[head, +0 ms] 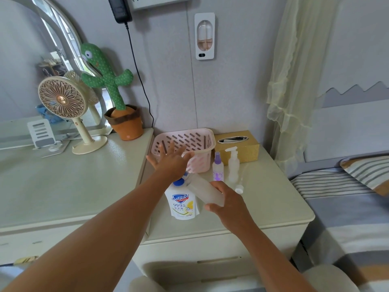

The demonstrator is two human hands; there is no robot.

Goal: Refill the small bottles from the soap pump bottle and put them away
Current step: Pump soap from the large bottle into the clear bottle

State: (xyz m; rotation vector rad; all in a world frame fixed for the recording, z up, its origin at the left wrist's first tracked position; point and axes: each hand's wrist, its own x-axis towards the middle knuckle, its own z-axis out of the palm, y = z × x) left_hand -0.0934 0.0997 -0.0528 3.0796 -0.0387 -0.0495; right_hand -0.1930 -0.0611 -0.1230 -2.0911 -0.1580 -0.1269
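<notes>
On the cream cabinet top [265,209], under my flat, spread left hand [170,162], stands one soap pump bottle [182,206] labelled "Safeguard" and "99.9%". My right hand [230,206] grips one frosted small bottle [205,189], tilted with its mouth at the pump. Two more small bottles, a purple sprayer [217,169] and a clear pump bottle [233,166], stand beside one pink basket [189,138].

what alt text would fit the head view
A left hand, fingers spread, lies over the pump of a soap bottle while the right hand holds a frosted bottle tilted to its spout. Behind them on a cream nightstand stand a pink basket, a spray bottle and a pump bottle.
</notes>
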